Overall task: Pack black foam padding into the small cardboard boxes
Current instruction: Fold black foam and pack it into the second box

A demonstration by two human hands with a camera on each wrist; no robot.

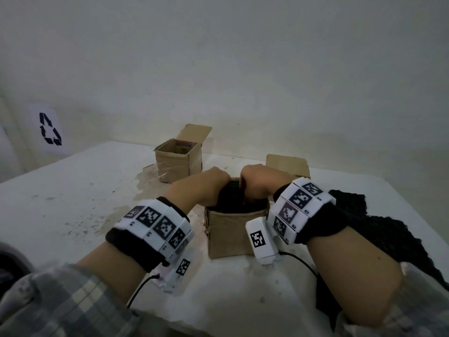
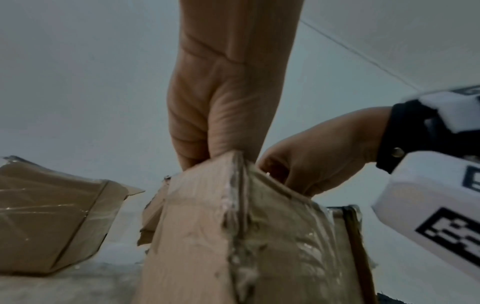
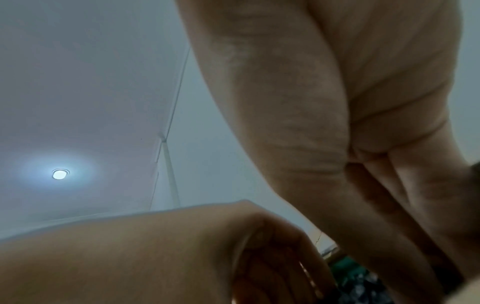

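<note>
Both hands are down in the near cardboard box [image 1: 228,235], a small square-sided carton of creased brown board with clear tape wrinkled along its corner seam. Black foam padding [image 1: 232,203] fills its mouth up to the rim. Left hand [image 1: 205,184] goes in from the left side, right hand [image 1: 258,184] from the right; fingers of both are sunk past the rim, bent down into the foam, so whether they pinch it or only press it I cannot tell. More black foam sheet [image 1: 379,227] — rough, ragged-edged — lies flat on the table right of the box, partly under the right forearm. A second carton [image 1: 178,164], same taped brown board, stands further back and left with one flap up and something coloured inside, too small to make out. A third carton [image 1: 289,166] sits behind the right hand, mostly hidden. The table [image 1: 73,190] is white, scuffed and stained, with a brownish patch around the cartons; its left half is open surface, and its far edge meets the plain wall. A paper with a black recycling-arrows symbol [image 1: 49,128] is stuck to the left wall; no readable text. Wrist bands [image 1: 155,224] — white blocks on black straps with square black-and-white marker tags.
</note>
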